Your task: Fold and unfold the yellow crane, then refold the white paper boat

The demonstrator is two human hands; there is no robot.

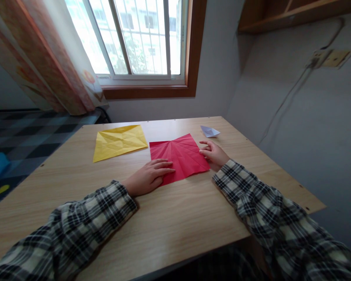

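Note:
A red sheet of paper (181, 156) lies on the table in front of me, with creases fanning out from a point on its far edge. My left hand (149, 175) rests flat on its near left part, fingers stretched out over the paper. At the sheet's right edge is my right hand (213, 153), its fingers slightly curled and apart, the lower fingertips touching or just beside the edge. Whether the right fingers pinch the paper is hard to see, but the thumb and forefinger look apart.
A creased yellow sheet of paper (121, 141) lies at the back left of the wooden table (175, 230). A small white folded paper boat (210, 132) sits at the back right. Beyond are a window (140, 39), a curtain (49, 50) and a wall socket (333, 58) with a cable.

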